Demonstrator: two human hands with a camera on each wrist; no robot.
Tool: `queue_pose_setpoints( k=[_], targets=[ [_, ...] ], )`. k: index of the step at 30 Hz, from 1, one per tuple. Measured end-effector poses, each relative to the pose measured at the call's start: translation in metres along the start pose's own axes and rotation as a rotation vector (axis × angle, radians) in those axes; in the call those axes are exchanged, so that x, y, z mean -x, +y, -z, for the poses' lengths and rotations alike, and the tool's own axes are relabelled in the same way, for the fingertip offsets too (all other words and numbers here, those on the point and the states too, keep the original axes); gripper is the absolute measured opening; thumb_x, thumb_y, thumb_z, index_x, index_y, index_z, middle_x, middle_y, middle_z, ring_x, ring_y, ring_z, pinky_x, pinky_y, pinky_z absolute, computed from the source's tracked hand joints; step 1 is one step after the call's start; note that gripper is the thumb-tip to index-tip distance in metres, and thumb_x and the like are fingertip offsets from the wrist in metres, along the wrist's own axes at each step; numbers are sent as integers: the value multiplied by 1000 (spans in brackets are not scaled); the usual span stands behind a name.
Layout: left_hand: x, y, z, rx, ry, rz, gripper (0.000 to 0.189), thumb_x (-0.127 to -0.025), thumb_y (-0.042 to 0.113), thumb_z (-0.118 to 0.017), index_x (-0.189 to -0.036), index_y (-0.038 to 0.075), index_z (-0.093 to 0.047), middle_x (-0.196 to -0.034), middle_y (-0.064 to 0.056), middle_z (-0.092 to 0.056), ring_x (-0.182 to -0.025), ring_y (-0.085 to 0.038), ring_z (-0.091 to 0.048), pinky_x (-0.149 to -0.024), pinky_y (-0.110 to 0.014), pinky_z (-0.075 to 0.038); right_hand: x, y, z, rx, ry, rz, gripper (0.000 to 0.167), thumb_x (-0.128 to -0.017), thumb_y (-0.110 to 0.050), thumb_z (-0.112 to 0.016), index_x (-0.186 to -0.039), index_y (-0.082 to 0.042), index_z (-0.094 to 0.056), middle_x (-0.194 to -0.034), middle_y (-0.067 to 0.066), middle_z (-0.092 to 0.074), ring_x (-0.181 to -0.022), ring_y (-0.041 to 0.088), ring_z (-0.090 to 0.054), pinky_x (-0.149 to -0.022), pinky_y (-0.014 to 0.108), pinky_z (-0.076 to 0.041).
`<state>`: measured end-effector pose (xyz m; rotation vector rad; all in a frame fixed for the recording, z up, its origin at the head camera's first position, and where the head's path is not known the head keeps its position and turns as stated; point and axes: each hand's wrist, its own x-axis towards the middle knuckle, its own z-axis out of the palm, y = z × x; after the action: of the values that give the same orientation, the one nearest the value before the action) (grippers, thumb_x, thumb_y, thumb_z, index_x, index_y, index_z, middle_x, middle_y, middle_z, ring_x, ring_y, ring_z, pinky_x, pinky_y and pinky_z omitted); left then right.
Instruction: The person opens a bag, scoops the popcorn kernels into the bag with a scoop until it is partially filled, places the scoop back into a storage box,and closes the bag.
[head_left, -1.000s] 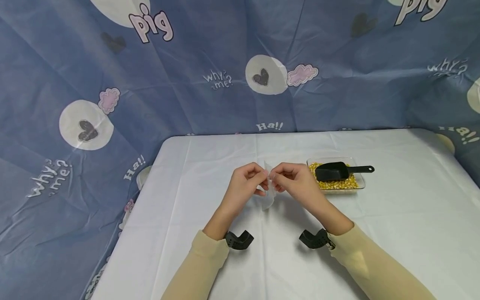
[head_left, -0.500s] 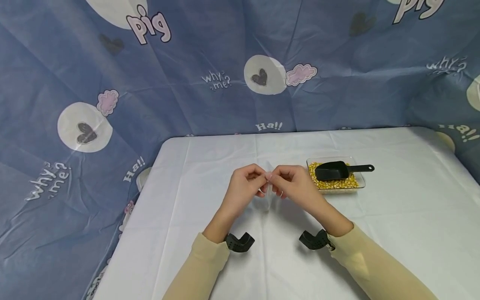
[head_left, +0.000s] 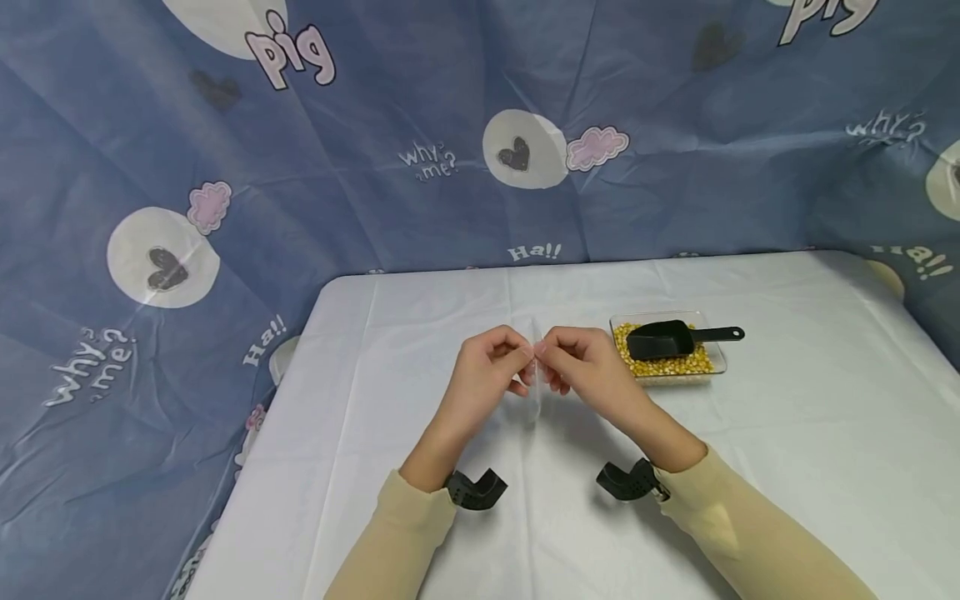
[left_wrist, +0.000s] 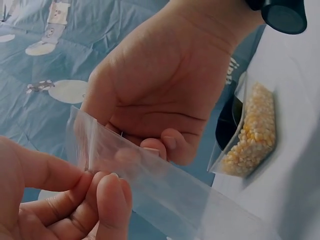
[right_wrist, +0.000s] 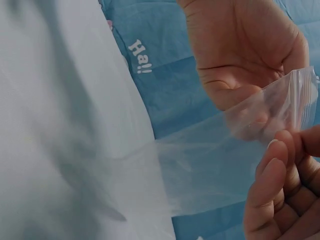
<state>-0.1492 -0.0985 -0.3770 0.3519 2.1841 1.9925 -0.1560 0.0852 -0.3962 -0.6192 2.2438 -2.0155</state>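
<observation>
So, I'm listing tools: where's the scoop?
In the head view, the scoop lies on the corn in the tub, just right of the right hand.

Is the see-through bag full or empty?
Empty, by the look of it. The bag looks flat, and no corn shows through it; the corn I see is in the box.

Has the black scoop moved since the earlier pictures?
No. The black scoop sits in the same place, judged against the clear box and the far edge of the white table.
</observation>
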Motion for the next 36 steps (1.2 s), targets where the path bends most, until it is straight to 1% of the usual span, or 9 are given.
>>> queue_pose_setpoints(
  k=[3,7,10,15,19,26,32,36],
  targets=[
    [0,2,0,4,9,-5,11,-99,9,-59,-91,3,-64,-80,-24,-63,-68,-27,-62,-61,-37,-58,-1,-2,-1,-8,3,11,29,-102,-17,-62,-82,3,-65,-70,13,-61,-57,29,-56,-51,35,-50],
    [3,4,1,5,21,0,12,-98,9,-58,-89,3,-62,-76,-20,-62,-66,-25,-61,-60,-37,-58,-1,-2,-5,-31,5,10,25,-102,-15,-62,-80,-3,-67,-71,13,-61,-57,28,-56,-52,34,-50],
    [9,5,3,6,29,15,12,-98,9,-58,-88,3,-61,-75,-19,-62,-65,-25,-60,-60,-37,-58,1,-4,-10,-53,-3,7,25,-101,-13,-62,-77,-6,-66,-70,13,-61,-57,28,-56,-52,33,-50],
    [20,6,4,20,28,31,14,-99,10,-56,-88,2,-60,-74,-17,-62,-68,-28,-60,-60,-38,-57,7,-6,-17,-68,-23,2,25,-101,-10,-60,-77,-7,-66,-70,12,-61,-57,26,-56,-52,34,-51],
    [24,6,3,30,17,32,15,-99,10,-55,-87,1,-60,-74,-16,-62,-70,-27,-61,-60,-38,-57,11,-6,-18,-61,-30,-3,27,-102,-12,-59,-76,-7,-64,-70,11,-61,-57,25,-57,-52,34,-51],
    [18,8,-4,36,-2,21,14,-97,8,-53,-86,1,-58,-74,-16,-62,-70,-27,-61,-60,-37,-57,12,-8,-12,-47,12,9,26,-99,-4,-55,-75,-6,-64,-68,11,-61,-55,26,-55,-52,35,-51],
    [12,11,-7,14,1,11,11,-94,3,-51,-85,0,-57,-75,-16,-63,-67,-25,-61,-59,-34,-57,8,-10,-6,-25,25,39,27,-99,-4,-58,-72,-5,-62,-65,11,-59,-53,27,-54,-50,35,-50],
    [10,13,-5,-19,0,2,12,-95,2,-52,-85,-1,-58,-76,-19,-63,-65,-24,-60,-58,-34,-57,5,-12,-4,-15,17,60,29,-98,-4,-59,-70,-6,-62,-63,11,-58,-51,26,-53,-49,34,-49]
  ],
)
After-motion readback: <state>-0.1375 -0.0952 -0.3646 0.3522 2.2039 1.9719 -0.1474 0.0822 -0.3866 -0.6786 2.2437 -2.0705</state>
